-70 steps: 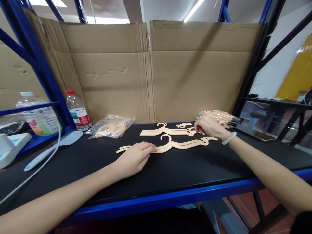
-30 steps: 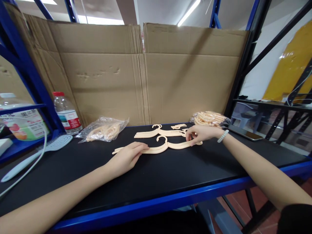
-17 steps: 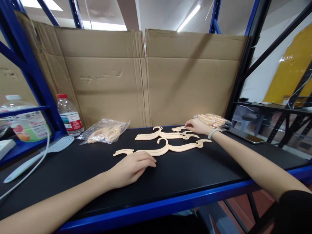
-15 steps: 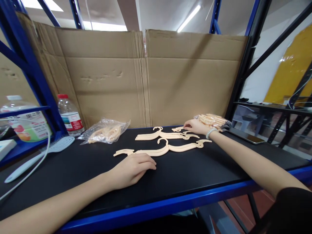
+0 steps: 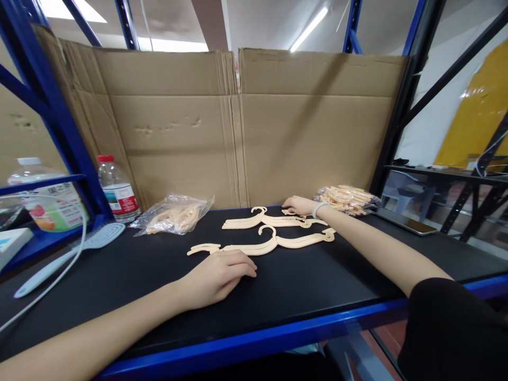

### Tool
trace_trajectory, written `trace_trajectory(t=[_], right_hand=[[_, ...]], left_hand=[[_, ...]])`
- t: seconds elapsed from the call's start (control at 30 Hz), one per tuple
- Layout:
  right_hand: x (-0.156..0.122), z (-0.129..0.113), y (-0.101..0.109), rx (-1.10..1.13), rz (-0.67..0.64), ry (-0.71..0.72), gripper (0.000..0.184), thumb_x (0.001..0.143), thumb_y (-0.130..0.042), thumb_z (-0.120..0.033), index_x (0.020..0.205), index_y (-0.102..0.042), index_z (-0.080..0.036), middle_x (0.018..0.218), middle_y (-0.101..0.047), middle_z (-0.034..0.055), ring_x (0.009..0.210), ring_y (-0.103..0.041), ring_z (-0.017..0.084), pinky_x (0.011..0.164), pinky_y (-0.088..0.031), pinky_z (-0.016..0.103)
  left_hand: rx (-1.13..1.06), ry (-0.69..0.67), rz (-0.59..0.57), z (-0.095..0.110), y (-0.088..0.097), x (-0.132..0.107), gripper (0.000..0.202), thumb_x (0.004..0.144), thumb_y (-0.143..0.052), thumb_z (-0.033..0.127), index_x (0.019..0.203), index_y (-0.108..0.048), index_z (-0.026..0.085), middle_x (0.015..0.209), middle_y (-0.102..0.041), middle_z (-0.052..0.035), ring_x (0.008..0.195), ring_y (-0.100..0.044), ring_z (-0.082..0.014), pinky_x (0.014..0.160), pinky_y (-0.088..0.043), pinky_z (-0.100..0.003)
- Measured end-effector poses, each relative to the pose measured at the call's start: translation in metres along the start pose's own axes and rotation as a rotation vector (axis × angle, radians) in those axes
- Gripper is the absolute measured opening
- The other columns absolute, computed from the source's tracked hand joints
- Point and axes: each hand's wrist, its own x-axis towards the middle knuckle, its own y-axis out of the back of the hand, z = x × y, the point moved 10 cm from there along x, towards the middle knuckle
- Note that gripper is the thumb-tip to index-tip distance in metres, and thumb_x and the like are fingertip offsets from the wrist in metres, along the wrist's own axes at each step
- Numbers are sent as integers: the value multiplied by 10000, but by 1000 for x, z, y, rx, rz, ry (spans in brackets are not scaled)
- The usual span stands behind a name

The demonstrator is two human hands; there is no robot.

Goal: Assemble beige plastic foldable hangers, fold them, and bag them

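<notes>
My left hand rests palm down on the black tabletop, fingers loosely bent, with nothing visible in it. Just beyond its knuckles lies a beige folding clothes hanger, hook upward, with a clip-like piece at each end. Behind that is a second beige hanger, its left arm without an end piece. My right hand, a beaded bracelet at the wrist, reaches over the back right side. Its fingertips are down on a small beige hanger piece, mostly covered by the hand.
A clear bag of beige parts lies at the back left, a fuller bag at the back right beside a phone. A hairbrush, a white cable and a red-capped bottle are left. Cardboard walls the back.
My right hand has moved left from beside the right-hand bag and now covers more of the small beige piece. My left hand stays in place. The view has shifted slightly.
</notes>
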Motion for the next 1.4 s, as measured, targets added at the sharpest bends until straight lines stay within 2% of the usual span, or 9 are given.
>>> trace_trajectory(t=[0.17,0.43,0.67,0.77,0.9,1.0,1.13,1.27,1.4], right_hand=[[6,3,-8,-50,-7,-33,268,849,-506,-138,1050,-683,-149,1110,-659,132,1059,-588,241,887,-434,306],[8,2,2,-2,65,-15,151,792,-580,-129,895,-689,-142,903,-695,93,867,-626,195,782,-453,263],[-10,-5,51,76,356,33,141,780,-539,-78,816,-665,-128,907,-638,101,899,-584,188,854,-444,301],[-27,-10,75,140,516,-10,148,809,-502,-111,835,-647,-121,868,-619,98,798,-578,168,776,-471,304],[-61,-34,91,647,680,-25,119,783,-589,-257,792,-618,-142,747,-630,48,656,-575,136,657,-495,290],[-78,-79,78,1072,548,11,202,734,-660,-323,811,-590,-150,672,-614,13,590,-588,118,597,-507,274],[-93,-145,59,1381,316,90,268,688,-725,-341,795,-563,-156,680,-635,8,646,-642,132,643,-544,288],[-94,-179,37,1415,158,116,322,660,-753,-389,720,-542,-153,661,-624,6,615,-619,121,557,-530,254],[-91,-183,33,1310,141,144,384,665,-719,-504,701,-577,-150,658,-613,10,581,-578,117,502,-495,238]], left_hand=[[-1,12,-11,1,1,2,328,882,-374,73,1072,-608,204,1075,-649,-79,982,-595,-198,828,-491,-319],[-3,19,-23,3,2,4,338,880,-366,70,1069,-615,199,1067,-653,-88,979,-596,-206,827,-488,-323],[-60,39,-5,-1,1,3,320,886,-380,87,1057,-625,199,1062,-654,-88,989,-592,-208,847,-475,-330],[-154,98,33,-1,3,5,289,895,-397,108,1041,-630,200,1019,-662,-76,964,-599,-191,858,-472,-321],[-345,246,93,-2,6,7,219,891,-461,167,1027,-631,195,973,-672,-60,893,-622,-174,829,-493,-315],[-583,376,112,-7,-1,6,234,887,-493,224,1095,-594,188,1033,-654,-75,894,-627,-169,828,-507,-325],[-801,520,206,-22,-7,2,353,862,-539,310,1194,-506,196,1154,-581,-105,961,-593,-194,769,-527,-330],[-834,627,360,-38,-1,-5,294,856,-533,408,999,-560,152,866,-615,-59,725,-591,-156,601,-507,-277],[-885,693,414,-46,0,-10,300,836,-558,444,835,-555,144,727,-586,-14,621,-574,-127,568,-494,-261]])
